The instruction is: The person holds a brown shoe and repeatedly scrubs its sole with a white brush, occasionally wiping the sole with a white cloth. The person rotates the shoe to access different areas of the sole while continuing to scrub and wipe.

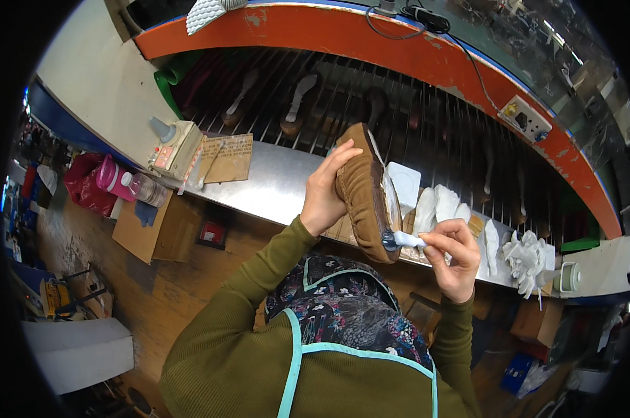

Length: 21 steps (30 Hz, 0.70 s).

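Observation:
My left hand [327, 189] grips a brown suede shoe upper [361, 202], fingers over its upper side, and holds it tilted on end above the metal ledge. The underside of the shoe faces right and shows a pale, wet-looking coating along it. My right hand [457, 259] pinches the whitish handle of a small brush [407, 240]. The dark brush tip touches the lower end of the shoe's underside. Beyond the shoe, a white block-shaped container [403, 182] stands on the ledge, partly hidden by the shoe.
A metal ledge [277, 181] runs in front of a rack of rods [259, 90] holding several shoe parts. White cloths [440, 205] and crumpled white gloves [525, 256] lie to the right. A cardboard piece [226, 159] and a boxy dispenser [176, 148] sit left.

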Motion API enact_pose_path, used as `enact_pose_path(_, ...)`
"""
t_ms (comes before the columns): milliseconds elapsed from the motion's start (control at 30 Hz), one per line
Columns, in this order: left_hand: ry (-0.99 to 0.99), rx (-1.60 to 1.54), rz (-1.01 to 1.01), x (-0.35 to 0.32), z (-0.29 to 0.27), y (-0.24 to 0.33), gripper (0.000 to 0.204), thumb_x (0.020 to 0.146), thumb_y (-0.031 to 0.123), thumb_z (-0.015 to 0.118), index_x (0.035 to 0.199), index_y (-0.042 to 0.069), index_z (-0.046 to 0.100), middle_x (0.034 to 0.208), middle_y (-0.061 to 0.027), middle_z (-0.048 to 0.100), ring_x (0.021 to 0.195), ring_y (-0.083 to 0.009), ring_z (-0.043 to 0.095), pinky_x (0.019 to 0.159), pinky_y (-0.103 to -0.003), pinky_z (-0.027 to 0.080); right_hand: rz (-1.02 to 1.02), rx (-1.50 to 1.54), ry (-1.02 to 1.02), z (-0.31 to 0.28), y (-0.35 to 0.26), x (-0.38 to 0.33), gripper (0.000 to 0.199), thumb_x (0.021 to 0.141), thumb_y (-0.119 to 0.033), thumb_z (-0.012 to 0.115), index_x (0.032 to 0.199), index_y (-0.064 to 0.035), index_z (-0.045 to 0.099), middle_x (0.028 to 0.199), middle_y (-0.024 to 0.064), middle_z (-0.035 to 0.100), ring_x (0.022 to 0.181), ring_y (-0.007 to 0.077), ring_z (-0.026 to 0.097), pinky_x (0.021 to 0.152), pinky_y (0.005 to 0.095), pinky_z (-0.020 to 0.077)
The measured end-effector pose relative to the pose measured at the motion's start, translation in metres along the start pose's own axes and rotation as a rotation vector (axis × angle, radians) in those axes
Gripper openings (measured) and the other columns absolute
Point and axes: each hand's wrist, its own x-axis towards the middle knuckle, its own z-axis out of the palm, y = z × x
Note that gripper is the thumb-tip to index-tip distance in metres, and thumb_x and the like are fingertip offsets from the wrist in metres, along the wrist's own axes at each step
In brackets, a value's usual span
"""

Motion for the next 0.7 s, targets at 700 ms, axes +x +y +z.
enact_pose_path(700, -0.657, -0.704, -0.489, -0.016, -0.001, 0.042, 0.067, 0.058, -0.009, 0.085, 0.119, -0.002, 0.056, 0.109, -0.0079, 0.067, 0.105, -0.0175, 0.062, 0.093, -0.033, 0.051, -0.256, 0.142, -0.097, 0.008, 0.008, 0.072, 0.021, 0.078, 0.005, 0.07, 0.097, -0.0015, 0.073, 0.093, 0.0064, 0.055, 0.073, 0.0115, 0.055, 0.06, 0.0226, 0.0454)
